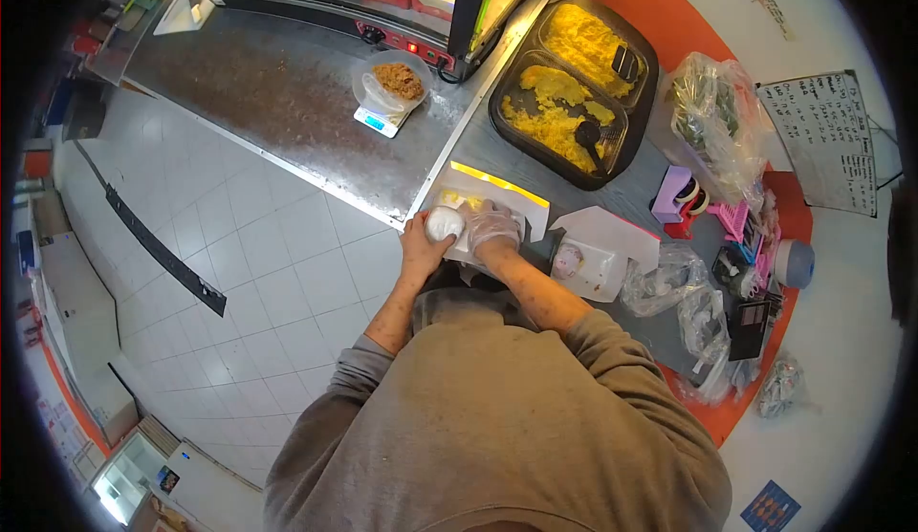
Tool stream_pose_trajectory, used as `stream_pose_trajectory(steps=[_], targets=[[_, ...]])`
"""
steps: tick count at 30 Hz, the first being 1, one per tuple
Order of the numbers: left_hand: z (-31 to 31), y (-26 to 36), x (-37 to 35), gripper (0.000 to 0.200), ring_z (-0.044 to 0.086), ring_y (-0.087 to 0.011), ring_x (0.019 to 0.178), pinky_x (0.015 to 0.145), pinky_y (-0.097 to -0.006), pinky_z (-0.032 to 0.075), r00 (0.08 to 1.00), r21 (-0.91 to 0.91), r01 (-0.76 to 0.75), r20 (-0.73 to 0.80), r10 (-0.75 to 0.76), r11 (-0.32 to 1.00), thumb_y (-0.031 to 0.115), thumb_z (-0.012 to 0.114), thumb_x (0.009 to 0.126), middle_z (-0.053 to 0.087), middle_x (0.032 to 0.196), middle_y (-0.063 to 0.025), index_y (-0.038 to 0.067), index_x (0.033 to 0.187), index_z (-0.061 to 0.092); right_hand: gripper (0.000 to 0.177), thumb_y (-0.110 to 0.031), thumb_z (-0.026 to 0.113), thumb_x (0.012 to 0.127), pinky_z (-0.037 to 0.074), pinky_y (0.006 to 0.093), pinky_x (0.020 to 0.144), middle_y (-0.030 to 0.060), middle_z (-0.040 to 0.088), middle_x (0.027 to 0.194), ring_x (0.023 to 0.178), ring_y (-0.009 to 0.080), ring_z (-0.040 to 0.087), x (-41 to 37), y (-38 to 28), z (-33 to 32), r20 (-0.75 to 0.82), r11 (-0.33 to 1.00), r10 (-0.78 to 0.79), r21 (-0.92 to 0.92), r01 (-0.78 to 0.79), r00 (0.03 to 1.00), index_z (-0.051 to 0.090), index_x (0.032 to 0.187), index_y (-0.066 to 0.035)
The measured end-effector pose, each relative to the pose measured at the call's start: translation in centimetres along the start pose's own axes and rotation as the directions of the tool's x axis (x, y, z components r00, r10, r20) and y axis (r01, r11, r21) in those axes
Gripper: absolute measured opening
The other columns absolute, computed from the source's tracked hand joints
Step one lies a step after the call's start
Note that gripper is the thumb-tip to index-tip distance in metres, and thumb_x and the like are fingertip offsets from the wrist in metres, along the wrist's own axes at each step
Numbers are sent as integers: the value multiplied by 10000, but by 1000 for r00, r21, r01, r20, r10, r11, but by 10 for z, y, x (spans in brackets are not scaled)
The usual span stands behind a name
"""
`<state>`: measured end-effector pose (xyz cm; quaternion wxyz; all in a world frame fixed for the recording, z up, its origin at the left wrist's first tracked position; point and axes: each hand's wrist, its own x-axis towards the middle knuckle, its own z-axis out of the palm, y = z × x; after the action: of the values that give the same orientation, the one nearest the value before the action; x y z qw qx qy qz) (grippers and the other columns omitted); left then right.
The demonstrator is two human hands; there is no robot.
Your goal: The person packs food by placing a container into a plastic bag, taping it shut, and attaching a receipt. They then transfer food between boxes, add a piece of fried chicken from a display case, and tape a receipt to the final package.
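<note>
My left hand (pixel 424 248) is closed around a small round white tub (pixel 444 222), its thumb along the near side. Under both hands lies an open white paper food box (pixel 513 209) with a yellow inner flap, and a little yellow rice (pixel 457 195) shows in it. My right hand (pixel 494 226), in a clear plastic glove, is bent down into this box beside the tub. Its fingers are curled and their tips are hidden. To the right stands a second open box (pixel 604 269) holding a small pinkish wrapped bundle (pixel 567 260).
A black divided tray (pixel 497 102) of yellow rice with serving spoons sits ahead. On the left counter, a bowl of brown shredded food (pixel 398 81) rests on a digital scale (pixel 376 122). Plastic bags (pixel 703 317) and a tape dispenser (pixel 676 195) lie to the right.
</note>
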<state>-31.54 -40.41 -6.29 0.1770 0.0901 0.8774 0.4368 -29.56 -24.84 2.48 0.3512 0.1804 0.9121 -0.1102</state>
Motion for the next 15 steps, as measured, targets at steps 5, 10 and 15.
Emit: stream_pose_trajectory(steps=[5,10,15], targets=[[9,12,1,639,587,-380,1034,901,-439,472,997,28,81,5,-81,996,231,848,631,579,1143,-226,20,1127,506,498,-180,645,819,499,503,888,142,518,1201,1146,414,536,9,16,13,-151,994,-108,-8,108,983,508,1292,-261],[15,22,-14,684,642,-358,955,749,-420,549,988,-208,137,104,-118,968,203,857,628,565,1184,-224,58,1156,447,445,-159,619,825,508,451,887,193,542,1208,1091,387,583,7,50,11,-225,948,-317,-60,311,921,523,1259,-151],[23,38,-54,774,678,-242,848,548,-317,589,902,-564,431,286,-323,705,99,816,713,608,1103,-136,106,1315,329,566,-173,673,771,498,420,921,216,551,1217,1117,391,574,10,83,-3,-125,857,-494,100,506,861,503,1308,-116]])
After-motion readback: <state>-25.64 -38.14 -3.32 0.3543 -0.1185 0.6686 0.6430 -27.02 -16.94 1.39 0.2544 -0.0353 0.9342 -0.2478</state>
